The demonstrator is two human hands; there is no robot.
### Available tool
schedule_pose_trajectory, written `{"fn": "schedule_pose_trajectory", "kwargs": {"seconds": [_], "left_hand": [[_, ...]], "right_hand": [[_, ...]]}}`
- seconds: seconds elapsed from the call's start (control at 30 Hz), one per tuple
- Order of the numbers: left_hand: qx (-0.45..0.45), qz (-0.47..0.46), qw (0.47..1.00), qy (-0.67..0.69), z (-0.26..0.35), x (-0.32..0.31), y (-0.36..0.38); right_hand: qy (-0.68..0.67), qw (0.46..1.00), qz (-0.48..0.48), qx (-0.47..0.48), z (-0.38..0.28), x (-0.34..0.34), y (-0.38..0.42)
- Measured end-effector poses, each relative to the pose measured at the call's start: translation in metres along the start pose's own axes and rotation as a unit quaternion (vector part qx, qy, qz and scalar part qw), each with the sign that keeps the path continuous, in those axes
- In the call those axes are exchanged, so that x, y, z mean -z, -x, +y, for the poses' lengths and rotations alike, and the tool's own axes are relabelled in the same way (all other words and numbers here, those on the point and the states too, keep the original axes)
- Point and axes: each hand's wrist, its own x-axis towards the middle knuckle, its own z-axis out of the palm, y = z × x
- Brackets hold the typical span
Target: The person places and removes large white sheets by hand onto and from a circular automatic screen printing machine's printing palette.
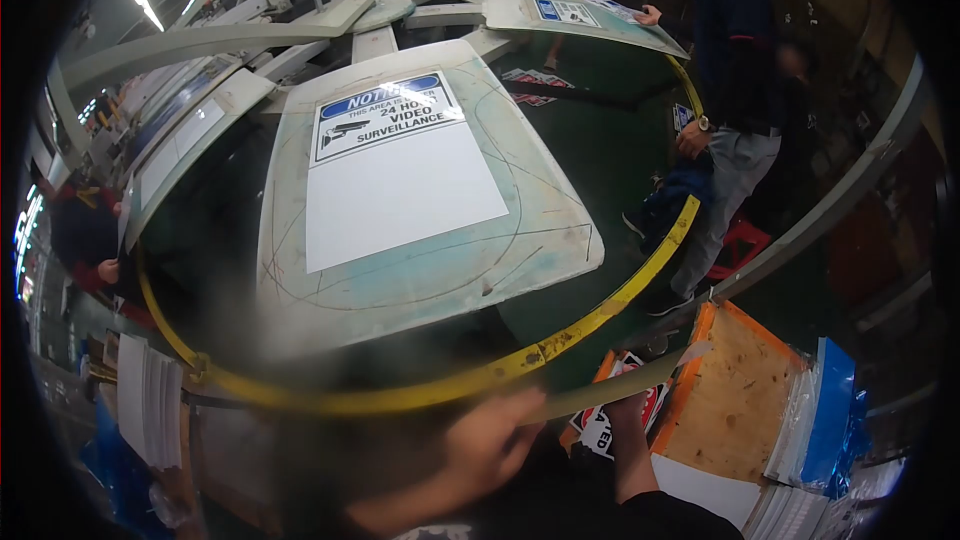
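My left hand (492,440) is blurred at the bottom centre, just below the yellow ring rail (480,380); its fingers are smeared by motion. My right hand (622,408) reaches down beside it to printed red, black and white signs (600,432), its fingers mostly hidden behind a pale curved strip (630,380). Beyond the rail, a pale platen (545,230) carries a white sheet (400,200) whose upper part is printed with a blue and black surveillance notice (385,115).
Co-workers stand right (735,50) and left (85,230) of the ring. Another platen (510,15) holds a printed sheet. An orange-edged wooden board (735,405) and a blue stack (828,410) lie lower right; white sheets (145,400) stand lower left.
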Motion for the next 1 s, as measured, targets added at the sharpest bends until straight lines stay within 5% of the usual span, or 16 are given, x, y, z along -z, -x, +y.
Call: {"fn": "schedule_pose_trajectory", "kwargs": {"seconds": [0.1, 0.27, 0.4, 0.5, 0.9, 1.0], "left_hand": [[0.0, -0.001, 1.0, 0.0, -0.001, 0.0, 0.0], [0.001, -0.012, 1.0, -0.001, -0.004, -0.002, 0.003], [0.0, -0.002, 1.0, 0.003, -0.003, -0.001, 0.001], [0.001, -0.003, 1.0, 0.004, -0.004, -0.001, 0.001], [0.003, -0.01, 1.0, 0.009, -0.008, -0.003, 0.003], [0.005, -0.011, 1.0, 0.01, -0.007, -0.004, 0.002]], "right_hand": [[0.089, 0.991, 0.099, 0.002, -0.016, -0.023, 0.013], [0.043, 0.999, 0.02, 0.017, 0.005, 0.004, -0.001], [-0.163, 0.977, 0.122, -0.062, -0.027, -0.038, 0.021], [-0.22, 0.971, 0.069, -0.064, -0.034, -0.046, 0.029], [-0.151, 0.981, 0.092, -0.074, -0.026, -0.036, 0.022], [0.086, 0.996, 0.036, 0.004, 0.003, -0.005, -0.004]]}}
